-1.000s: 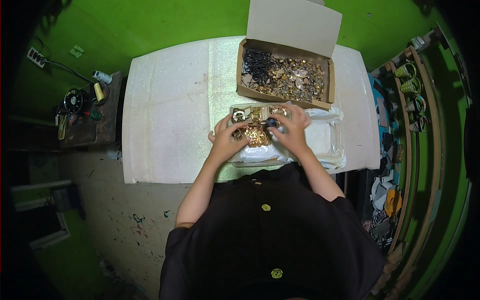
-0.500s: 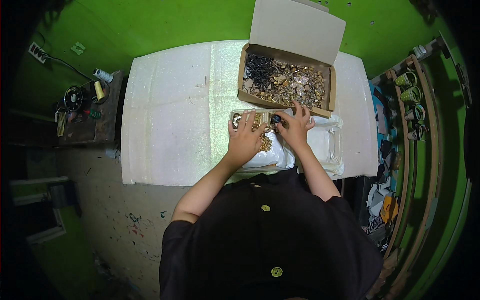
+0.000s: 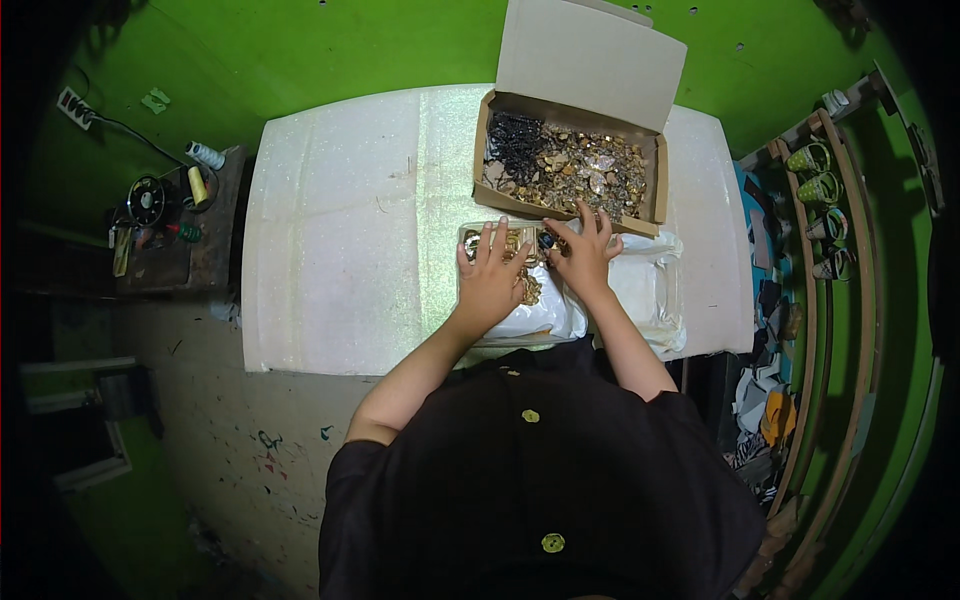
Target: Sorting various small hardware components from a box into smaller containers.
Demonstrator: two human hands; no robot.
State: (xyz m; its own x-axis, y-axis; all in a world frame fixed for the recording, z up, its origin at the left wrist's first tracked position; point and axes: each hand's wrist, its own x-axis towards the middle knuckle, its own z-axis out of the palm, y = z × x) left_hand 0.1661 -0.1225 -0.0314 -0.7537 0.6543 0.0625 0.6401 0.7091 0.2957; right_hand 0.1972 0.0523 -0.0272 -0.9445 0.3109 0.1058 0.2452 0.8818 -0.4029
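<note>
Fingers (image 3: 497, 243) spread, flat on gold bits (image 3: 527, 285)

brown cardboard box (image 3: 570, 120) | gold and black pieces (image 3: 560, 168) | white table (image 3: 350, 230) | green wall (image 3: 300, 50)

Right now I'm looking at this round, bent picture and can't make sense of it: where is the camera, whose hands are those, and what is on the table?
No machine here: a person works with two bare hands. The one picture comes from a wide fisheye camera on that person's head, looking down, so straight edges curve toward the rim.

The white rectangular table carries an open brown cardboard box filled with small black and gold-coloured pieces. In front of it lies a clear plastic tray with crumpled clear plastic and more gold-coloured bits.

The left hand lies flat, fingers spread, on the tray's contents. The right hand rests beside it with spread fingers near a small dark piece; whether it grips anything is too small to tell.

A dark side table with spools stands at the left.
</note>
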